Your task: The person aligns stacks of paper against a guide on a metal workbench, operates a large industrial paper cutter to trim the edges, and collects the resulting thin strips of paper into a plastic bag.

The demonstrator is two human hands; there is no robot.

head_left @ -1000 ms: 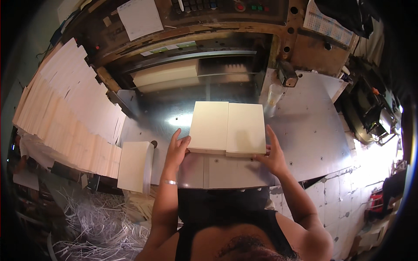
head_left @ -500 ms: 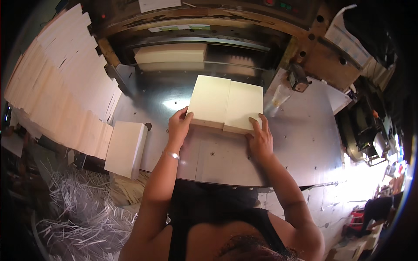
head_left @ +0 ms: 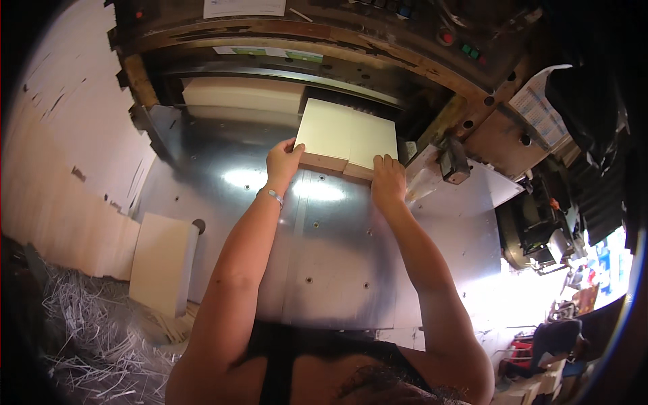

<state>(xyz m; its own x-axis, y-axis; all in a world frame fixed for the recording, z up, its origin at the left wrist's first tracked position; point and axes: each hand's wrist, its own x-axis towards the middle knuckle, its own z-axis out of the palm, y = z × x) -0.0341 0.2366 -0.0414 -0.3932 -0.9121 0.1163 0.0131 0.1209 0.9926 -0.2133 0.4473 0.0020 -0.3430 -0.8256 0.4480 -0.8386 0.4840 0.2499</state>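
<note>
Two thick stacks of cream paper lie side by side on the metal bed (head_left: 270, 209) of a paper cutter, at the mouth under its crossbar. My left hand (head_left: 285, 162) grips the near left corner of the left paper stack (head_left: 325, 129), thumb at the front and fingers along its side. At the near right corner, my right hand (head_left: 389, 181) is closed on the right paper stack (head_left: 374, 137), fingertips over the top edge. The seam between the stacks is slightly stepped at the front. Their far edges reach the dark opening.
Another paper stack (head_left: 243, 94) lies at the back left under the crossbar. A tall pile of paper (head_left: 61, 148) fills the left side. One paper block (head_left: 160, 263) stands at the bed's front left, above paper shreds (head_left: 101, 337). A dark box (head_left: 453, 164) sits on the right side guide.
Both hands have moved the two paper stacks away from me, up to the cutter's opening. My right fingers have drawn closer together. The head view has shifted.
</note>
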